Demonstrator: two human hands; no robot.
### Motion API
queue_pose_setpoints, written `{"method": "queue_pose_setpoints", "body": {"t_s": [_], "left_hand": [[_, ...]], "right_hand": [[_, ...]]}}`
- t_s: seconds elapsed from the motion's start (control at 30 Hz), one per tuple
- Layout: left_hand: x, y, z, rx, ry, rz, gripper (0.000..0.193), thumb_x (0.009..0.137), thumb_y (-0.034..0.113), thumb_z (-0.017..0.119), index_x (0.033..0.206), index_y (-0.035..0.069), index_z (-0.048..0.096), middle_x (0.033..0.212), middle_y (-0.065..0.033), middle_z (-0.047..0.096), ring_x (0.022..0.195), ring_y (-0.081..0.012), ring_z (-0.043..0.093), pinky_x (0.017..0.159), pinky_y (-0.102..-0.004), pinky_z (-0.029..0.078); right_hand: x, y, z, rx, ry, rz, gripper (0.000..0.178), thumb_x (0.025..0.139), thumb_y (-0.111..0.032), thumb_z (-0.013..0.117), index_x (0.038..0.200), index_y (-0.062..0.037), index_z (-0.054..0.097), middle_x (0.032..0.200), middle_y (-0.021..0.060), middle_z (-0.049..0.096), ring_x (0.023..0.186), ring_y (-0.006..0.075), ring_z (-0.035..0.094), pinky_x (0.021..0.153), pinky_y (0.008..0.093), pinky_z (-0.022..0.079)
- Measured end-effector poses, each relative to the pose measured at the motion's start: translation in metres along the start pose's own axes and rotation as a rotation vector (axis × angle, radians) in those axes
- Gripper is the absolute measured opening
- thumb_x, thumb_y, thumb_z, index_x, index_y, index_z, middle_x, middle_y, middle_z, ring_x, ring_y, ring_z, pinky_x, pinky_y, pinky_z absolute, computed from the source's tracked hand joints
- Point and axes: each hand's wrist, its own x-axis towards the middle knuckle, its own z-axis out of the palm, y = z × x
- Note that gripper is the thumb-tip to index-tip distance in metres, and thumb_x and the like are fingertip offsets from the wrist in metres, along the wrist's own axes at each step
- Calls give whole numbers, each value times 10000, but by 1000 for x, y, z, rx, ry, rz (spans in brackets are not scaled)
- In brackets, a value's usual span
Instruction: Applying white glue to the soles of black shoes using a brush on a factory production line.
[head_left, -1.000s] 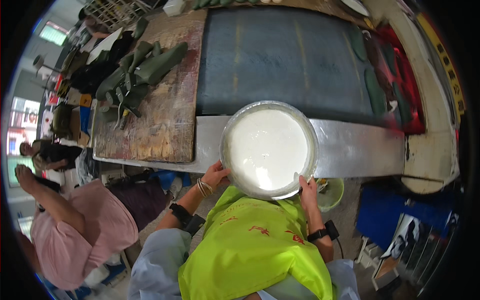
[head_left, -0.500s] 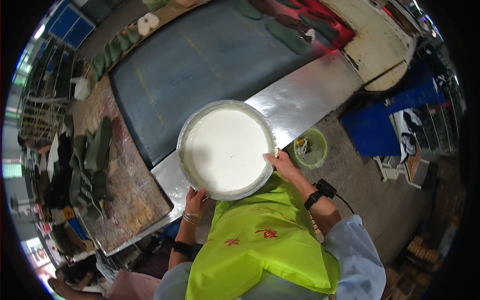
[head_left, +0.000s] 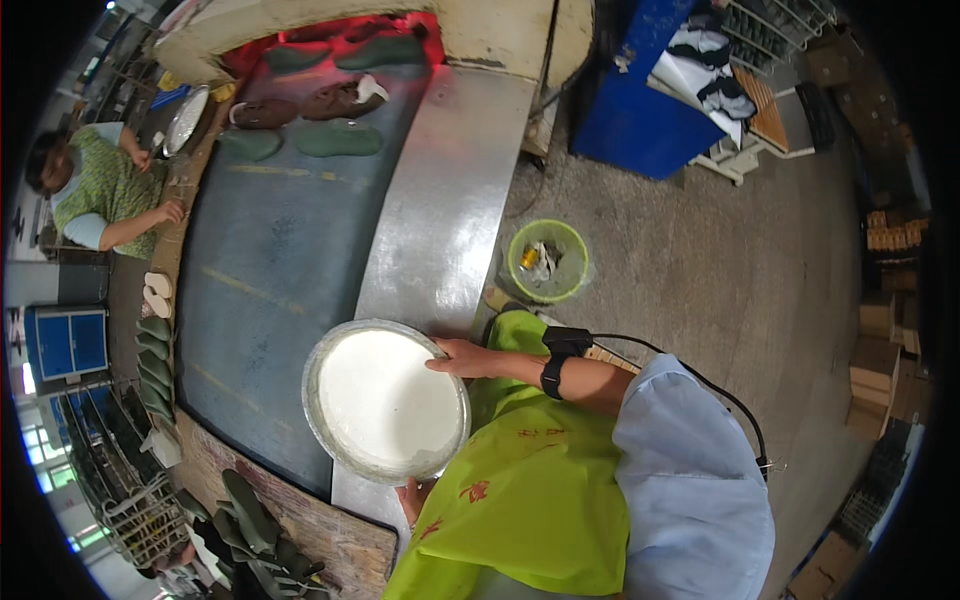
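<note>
A round metal basin point(head_left: 316, 420) of white liquid point(head_left: 385, 400) is in front of me, over the edge of the steel ledge and close to my yellow-green apron point(head_left: 550, 490). My right hand point(head_left: 462, 358) grips its rim on the far right side, thumb over the edge. At the near edge my left hand point(head_left: 412, 498) holds the basin from below; most of its fingers are hidden by the rim. Beyond lies a dark conveyor belt point(head_left: 280, 240) with green and brown shoe pieces, one green piece point(head_left: 338, 139) among them, near a red-lit opening.
A steel ledge point(head_left: 440, 200) runs along the belt. A green bin point(head_left: 550, 290) with scraps stands on the floor to the right. Green boot-shaped pieces point(head_left: 250, 515) lie on a worn board. Across the belt a co-worker point(head_left: 110, 200) works near another basin point(head_left: 186, 120).
My view has turned right, so the belt now runs up the picture and the co-worker shows at left. The basin stays in both hands.
</note>
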Motion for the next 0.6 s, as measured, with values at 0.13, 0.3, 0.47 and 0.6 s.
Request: {"method": "queue_pose_setpoints", "body": {"t_s": [0.13,0.3,0.47,0.6], "left_hand": [[6,5,-7,214,173,-40,495,900,138,558,1345,130,339,1335,-142,418,1150,-317,479,921,-483,446],[1,2,-15,164,135,-5,432,892,166,586,1277,77,412,1239,-120,523,1071,-236,549,861,-370,510],[-4,-2,17,195,233,150,340,916,151,549,1212,43,420,1192,-107,545,1022,-235,589,843,-393,537],[4,-14,-20,232,159,225,396,950,228,494,1296,63,393,1281,-84,499,1113,-219,534,896,-358,493]], "right_hand": [[-14,-3,-20,98,-96,-142,766,848,-467,598,1405,-43,288,1294,143,492,1173,242,477,924,341,421],[-39,54,-79,321,-60,-13,711,854,-477,587,1362,-36,359,1217,94,569,1049,218,571,804,296,496],[-55,138,-145,-135,513,202,415,811,-297,585,1104,-4,601,953,202,648,856,275,640,733,337,490],[-83,162,-165,-398,446,207,485,789,-357,588,1131,-12,595,1022,228,629,936,333,615,808,380,470]]}}
